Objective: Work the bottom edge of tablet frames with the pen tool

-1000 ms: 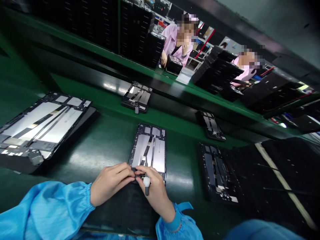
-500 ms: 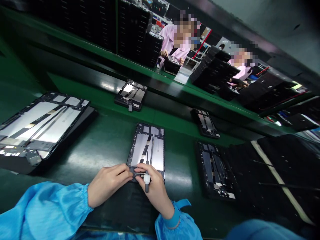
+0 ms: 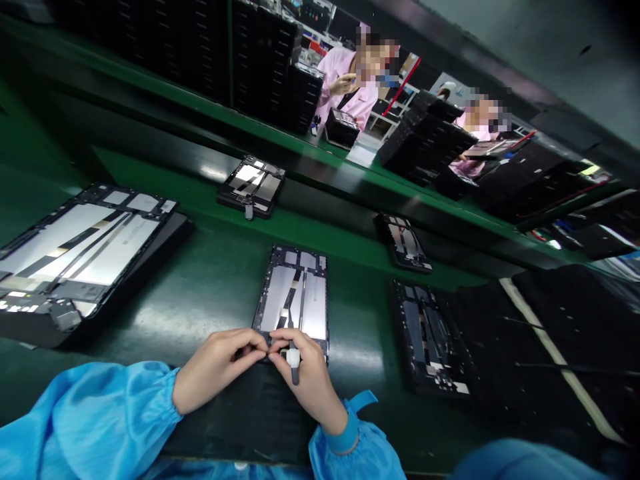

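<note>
An opened tablet [image 3: 315, 300] lies in front of me, showing silvery metal plates and dark ribbon cables in a black frame. My left hand [image 3: 220, 363] is closed, thumb and forefinger pinched together at the tablet's lower edge; what is between them, if anything, is too small to make out. Beside it, my right hand [image 3: 310, 373] is closed around dark tweezers [image 3: 293, 360] with a white band, their slim end pointing away over the tablet. Its thumb and forefinger tips come close together near the left fingertips. Both hands partly cover the tablet's lower end.
A larger-looking opened tablet [image 3: 85, 233] rests on a dark block at left. Further opened tablets lie at the back [image 3: 253, 187], back right [image 3: 405, 241] and right [image 3: 425, 340]. Black trays [image 3: 540, 340] fill the right side. Co-workers in pink [image 3: 345, 87] sit beyond the shelf.
My left fingers have drawn into a pinch closer to the right fingertips. The two tablets at the back have shifted slightly left in view. A co-worker's hand has risen.
</note>
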### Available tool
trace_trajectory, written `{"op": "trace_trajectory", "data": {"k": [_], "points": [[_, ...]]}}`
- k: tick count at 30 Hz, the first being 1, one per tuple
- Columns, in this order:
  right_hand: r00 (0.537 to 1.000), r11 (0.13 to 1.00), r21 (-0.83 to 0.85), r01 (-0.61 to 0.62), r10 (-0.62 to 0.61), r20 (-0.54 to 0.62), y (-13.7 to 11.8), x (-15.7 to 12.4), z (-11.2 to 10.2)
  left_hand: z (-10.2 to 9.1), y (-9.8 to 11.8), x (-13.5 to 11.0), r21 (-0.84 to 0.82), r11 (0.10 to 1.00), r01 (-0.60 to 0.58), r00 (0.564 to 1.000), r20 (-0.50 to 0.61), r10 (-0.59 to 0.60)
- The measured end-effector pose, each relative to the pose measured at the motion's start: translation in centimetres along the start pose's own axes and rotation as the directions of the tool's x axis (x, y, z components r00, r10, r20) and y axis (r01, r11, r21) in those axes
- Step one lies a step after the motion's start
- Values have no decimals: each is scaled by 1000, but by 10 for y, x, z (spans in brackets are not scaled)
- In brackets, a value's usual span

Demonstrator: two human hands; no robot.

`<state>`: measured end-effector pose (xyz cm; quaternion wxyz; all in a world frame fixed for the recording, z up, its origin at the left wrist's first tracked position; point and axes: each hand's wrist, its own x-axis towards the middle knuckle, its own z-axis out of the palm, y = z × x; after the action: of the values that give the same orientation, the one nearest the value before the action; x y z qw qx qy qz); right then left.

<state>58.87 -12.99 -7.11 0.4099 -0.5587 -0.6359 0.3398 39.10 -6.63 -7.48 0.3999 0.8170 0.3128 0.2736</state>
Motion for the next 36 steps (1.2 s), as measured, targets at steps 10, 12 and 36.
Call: {"op": "trace_trajectory", "data": {"k": [10,12,36], "points": [[1000,1000,-29,-1,2,9,-4,1,-1,-5,-9,-4,101,992,-80,996,43,76],[999,999,-40,12,-10,44,-6,2,-4,-4,-9,-5,150,985,-90,995,64,81],[986,978,-129,162,-164,-8,1,-4,6,-19,-19,-30,662,575,-480,871,282,402]]}}
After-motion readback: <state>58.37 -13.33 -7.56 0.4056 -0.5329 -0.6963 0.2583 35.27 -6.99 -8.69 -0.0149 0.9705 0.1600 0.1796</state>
